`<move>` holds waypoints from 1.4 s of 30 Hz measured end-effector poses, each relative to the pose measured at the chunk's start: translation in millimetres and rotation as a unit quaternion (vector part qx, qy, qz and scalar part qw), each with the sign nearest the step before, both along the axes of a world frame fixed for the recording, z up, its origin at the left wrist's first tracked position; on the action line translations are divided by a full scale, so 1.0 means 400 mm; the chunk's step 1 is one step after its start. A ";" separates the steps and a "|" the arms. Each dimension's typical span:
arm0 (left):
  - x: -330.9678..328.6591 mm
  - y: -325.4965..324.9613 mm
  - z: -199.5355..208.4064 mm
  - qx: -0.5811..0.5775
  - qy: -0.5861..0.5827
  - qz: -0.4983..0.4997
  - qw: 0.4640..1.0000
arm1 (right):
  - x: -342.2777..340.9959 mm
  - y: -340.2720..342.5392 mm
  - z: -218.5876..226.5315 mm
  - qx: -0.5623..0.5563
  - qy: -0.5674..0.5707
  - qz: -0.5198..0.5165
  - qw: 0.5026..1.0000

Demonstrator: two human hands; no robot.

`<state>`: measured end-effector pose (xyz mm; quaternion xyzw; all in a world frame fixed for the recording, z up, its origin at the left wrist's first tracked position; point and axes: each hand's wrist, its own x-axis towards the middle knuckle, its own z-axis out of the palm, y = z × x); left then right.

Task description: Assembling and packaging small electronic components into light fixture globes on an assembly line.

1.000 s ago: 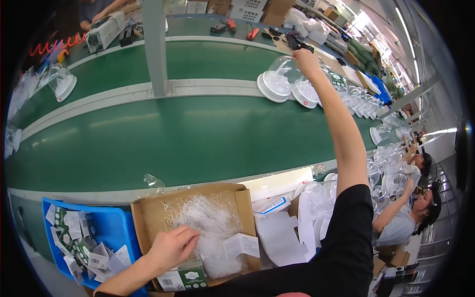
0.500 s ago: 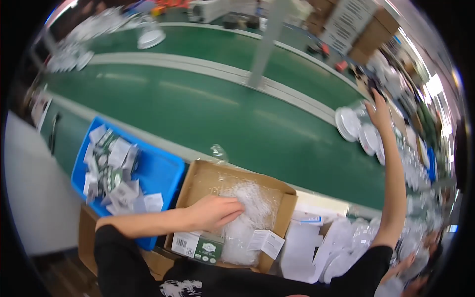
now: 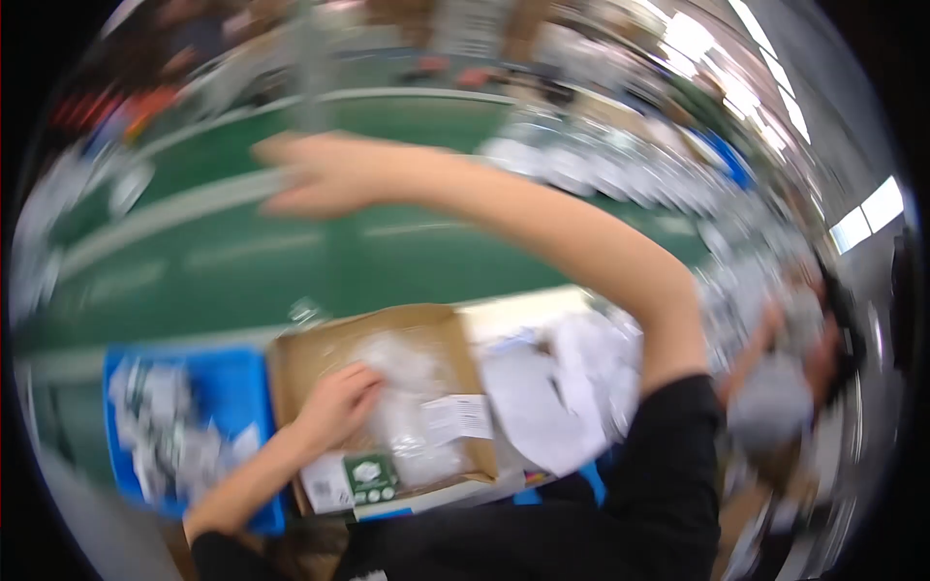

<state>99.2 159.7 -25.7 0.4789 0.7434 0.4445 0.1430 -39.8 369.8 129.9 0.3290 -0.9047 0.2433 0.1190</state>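
left hand [image 3: 339,405]: rests inside the open brown cardboard box [image 3: 310,353], fingers curled down on the heap of clear crinkled plastic bags [image 3: 412,407]; whether it pinches one bag or only presses on the heap, I cannot tell.
right hand [image 3: 325,174]: stretched out over the long green conveyor belt [image 3: 291,261], fingers spread and flat, holding nothing that shows.
risk, bags: the slippery film could come up several at once or slide out of the curled fingers, judging by how loosely it is heaped.
risk, box: a pull at its left side could drag it against the blue plastic tray [image 3: 228,387] just beside it.
risk, reach: both arms are wide apart and the view is smeared, so either hand could land off its mark.
hard to make out: white things along the belt's far right are blurred; the tray's small packets are unreadable shapes.
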 end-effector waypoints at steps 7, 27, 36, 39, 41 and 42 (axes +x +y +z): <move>0.035 0.032 0.003 -0.029 0.038 -0.025 0.999 | 0.215 -0.216 0.042 0.166 0.062 0.067 0.982; -0.008 0.009 -0.011 -0.012 -0.077 0.060 0.995 | 0.509 -0.049 -0.279 -0.037 -0.131 -0.139 0.981; -0.047 0.004 0.003 0.005 -0.317 0.074 0.946 | 0.548 0.005 -0.335 -0.136 -0.070 -0.206 0.966; -0.031 0.001 -0.038 -0.046 -0.074 0.083 0.993 | 0.532 0.005 -0.352 -0.211 -0.064 -0.210 0.953; -0.006 0.019 0.005 -0.136 -0.014 0.076 0.988 | 0.522 0.007 -0.397 -0.204 -0.070 -0.228 0.949; -0.007 0.017 -0.013 -0.122 0.063 0.019 0.990 | 0.522 0.006 -0.420 -0.196 -0.073 -0.244 0.947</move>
